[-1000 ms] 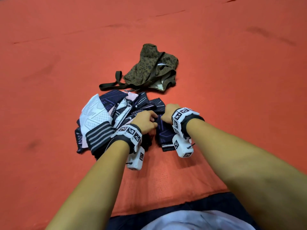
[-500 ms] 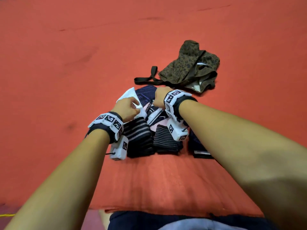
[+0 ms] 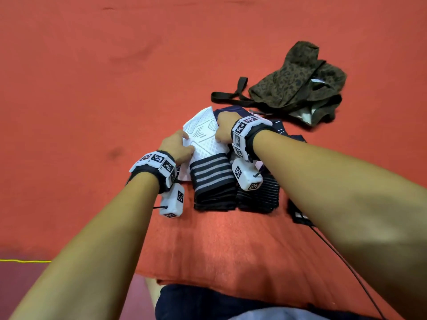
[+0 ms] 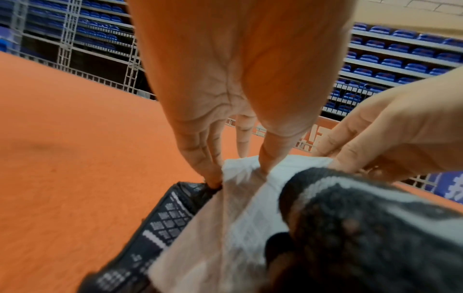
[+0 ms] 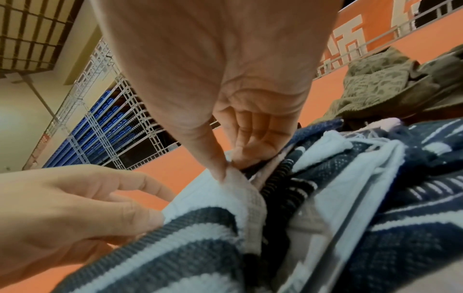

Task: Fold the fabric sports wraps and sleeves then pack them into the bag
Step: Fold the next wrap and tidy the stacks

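A white patterned sleeve [image 3: 205, 140] with a black-and-grey striped cuff [image 3: 211, 172] lies on top of a pile of navy and black wraps [image 3: 258, 192]. My left hand [image 3: 187, 145] pinches the sleeve's left edge; in the left wrist view the left hand [image 4: 240, 172] has thumb and fingers nipping the white fabric [image 4: 250, 218]. My right hand [image 3: 219, 132] pinches its far right edge, and the right wrist view shows the right hand [image 5: 233, 166] with thumb and fingers closed on the white knit [image 5: 240, 190]. An olive leopard-print bag [image 3: 298, 88] lies slumped just beyond the pile to the right.
Everything rests on an orange-red floor mat [image 3: 92, 88], whose folded front edge [image 3: 208, 280] is near my legs. The bag's dark strap [image 3: 231, 98] trails left, near the pile. A thin black cable [image 3: 342, 257] runs under my right forearm. Railings and blue seating stand far off.
Both hands have left the navy wrap in the middle of the pile and moved onto the white sleeve, now pinching its two edges. The head view has swung left.
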Available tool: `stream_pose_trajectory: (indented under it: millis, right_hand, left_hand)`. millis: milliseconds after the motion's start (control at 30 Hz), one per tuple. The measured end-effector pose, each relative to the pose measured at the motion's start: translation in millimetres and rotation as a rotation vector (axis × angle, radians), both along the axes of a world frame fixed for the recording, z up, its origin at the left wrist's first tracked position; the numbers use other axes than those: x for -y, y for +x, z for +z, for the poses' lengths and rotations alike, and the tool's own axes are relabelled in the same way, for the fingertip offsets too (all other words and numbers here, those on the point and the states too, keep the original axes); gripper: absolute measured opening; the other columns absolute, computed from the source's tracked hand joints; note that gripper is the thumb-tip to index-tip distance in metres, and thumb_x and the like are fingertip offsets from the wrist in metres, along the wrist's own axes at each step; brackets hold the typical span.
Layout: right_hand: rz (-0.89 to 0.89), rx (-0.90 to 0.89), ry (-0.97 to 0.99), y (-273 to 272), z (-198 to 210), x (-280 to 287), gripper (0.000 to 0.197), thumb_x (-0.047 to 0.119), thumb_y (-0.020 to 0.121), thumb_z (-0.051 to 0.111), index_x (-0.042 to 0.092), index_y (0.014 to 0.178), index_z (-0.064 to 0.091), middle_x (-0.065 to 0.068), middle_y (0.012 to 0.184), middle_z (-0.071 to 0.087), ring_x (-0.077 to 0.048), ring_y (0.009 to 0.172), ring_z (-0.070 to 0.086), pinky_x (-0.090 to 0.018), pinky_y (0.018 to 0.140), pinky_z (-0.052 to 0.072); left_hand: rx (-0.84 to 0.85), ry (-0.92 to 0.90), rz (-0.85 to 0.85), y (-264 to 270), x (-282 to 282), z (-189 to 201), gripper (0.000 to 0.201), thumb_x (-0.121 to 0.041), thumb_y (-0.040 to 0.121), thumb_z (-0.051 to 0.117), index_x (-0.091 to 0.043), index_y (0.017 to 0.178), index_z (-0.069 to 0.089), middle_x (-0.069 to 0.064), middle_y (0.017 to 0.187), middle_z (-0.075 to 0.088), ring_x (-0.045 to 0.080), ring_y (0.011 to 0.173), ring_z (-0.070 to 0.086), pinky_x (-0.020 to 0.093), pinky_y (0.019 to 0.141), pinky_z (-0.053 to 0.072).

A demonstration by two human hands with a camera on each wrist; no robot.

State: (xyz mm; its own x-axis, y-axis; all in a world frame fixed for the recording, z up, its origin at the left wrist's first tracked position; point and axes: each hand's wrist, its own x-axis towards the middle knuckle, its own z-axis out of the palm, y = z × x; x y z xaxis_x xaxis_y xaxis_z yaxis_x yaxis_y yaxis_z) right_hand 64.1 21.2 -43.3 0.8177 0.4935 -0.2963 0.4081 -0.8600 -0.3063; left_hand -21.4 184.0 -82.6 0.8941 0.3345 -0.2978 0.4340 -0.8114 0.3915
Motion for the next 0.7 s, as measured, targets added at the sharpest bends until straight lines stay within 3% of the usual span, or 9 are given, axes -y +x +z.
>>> stream_pose_trajectory:
  millis: [167, 267, 300, 367, 467, 567, 700]
  right_hand:
    - [-0.090, 0.015, 0.135, -1.9, 9.1, 0.2, 0.022, 0.007, 0.083, 0.051, 0.014, 0.066, 0.039, -0.004, 0.063, 0.041, -0.026, 0.060, 0.042, -0.026, 0.049, 0.028]
    - [-0.161, 0.041, 0.215, -4.5, 29.1, 8.0, 0.017, 0.001, 0.086, 0.045, 0.012, 0.072, 0.043, -0.005, 0.068, 0.043, -0.028, 0.067, 0.045, -0.030, 0.050, 0.034]
    - [-0.177, 0.045, 0.231, -4.2, 34.7, 13.4, 0.012, 0.001, 0.087, 0.045, 0.009, 0.082, 0.052, -0.007, 0.074, 0.049, -0.030, 0.071, 0.051, -0.033, 0.054, 0.044]
    - [-0.205, 0.053, 0.261, -3.1, 43.6, 28.5, 0.024, 0.004, 0.089, 0.045, 0.005, 0.106, 0.062, -0.013, 0.093, 0.061, -0.032, 0.083, 0.061, -0.040, 0.074, 0.057]
    - [-0.239, 0.081, 0.281, -5.0, 51.9, 59.3, 0.034, 0.007, 0.091, 0.046, 0.003, 0.119, 0.064, -0.019, 0.115, 0.067, -0.032, 0.090, 0.063, -0.037, 0.078, 0.053]
    - [-0.304, 0.097, 0.294, -12.0, 47.9, 90.3, 0.038, 0.013, 0.095, 0.051, 0.007, 0.131, 0.058, -0.016, 0.131, 0.060, -0.034, 0.118, 0.059, -0.035, 0.093, 0.047]
    - [-0.390, 0.096, 0.262, -28.2, 33.5, 132.0, 0.034, 0.009, 0.091, 0.047, 0.008, 0.121, 0.062, -0.015, 0.118, 0.065, -0.033, 0.104, 0.062, -0.035, 0.084, 0.051]
  left_hand:
    - [0.163, -0.089, 0.091, 3.1, 8.9, 23.5, 0.044, -0.013, 0.089, 0.062, -0.016, 0.132, 0.051, 0.007, 0.113, 0.063, 0.018, 0.079, 0.059, 0.024, 0.064, 0.044]
    - [0.254, -0.097, 0.072, 7.5, 21.8, 41.5, 0.043, -0.012, 0.088, 0.061, -0.016, 0.130, 0.053, 0.006, 0.116, 0.062, 0.021, 0.086, 0.060, 0.026, 0.067, 0.045]
    - [0.270, -0.094, 0.053, 8.7, 27.9, 46.5, 0.043, -0.013, 0.088, 0.062, -0.016, 0.130, 0.054, 0.005, 0.116, 0.060, 0.021, 0.088, 0.059, 0.025, 0.068, 0.044]
    - [0.275, -0.117, 0.006, 10.5, 42.6, 53.5, 0.043, -0.016, 0.087, 0.064, -0.017, 0.129, 0.054, 0.004, 0.118, 0.060, 0.023, 0.093, 0.059, 0.027, 0.072, 0.047]
    - [0.271, -0.148, -0.055, 11.7, 69.4, 57.4, 0.041, -0.018, 0.086, 0.065, -0.018, 0.126, 0.055, 0.008, 0.117, 0.065, 0.027, 0.101, 0.062, 0.032, 0.084, 0.051]
    - [0.272, -0.156, -0.118, 9.7, 102.4, 54.8, 0.039, -0.021, 0.085, 0.067, -0.018, 0.122, 0.058, 0.007, 0.110, 0.066, 0.026, 0.095, 0.061, 0.029, 0.079, 0.046]
    - [0.218, -0.196, -0.237, 0.1, 153.8, 43.1, 0.034, -0.025, 0.083, 0.072, -0.019, 0.113, 0.058, 0.004, 0.098, 0.066, 0.024, 0.086, 0.060, 0.029, 0.072, 0.042]
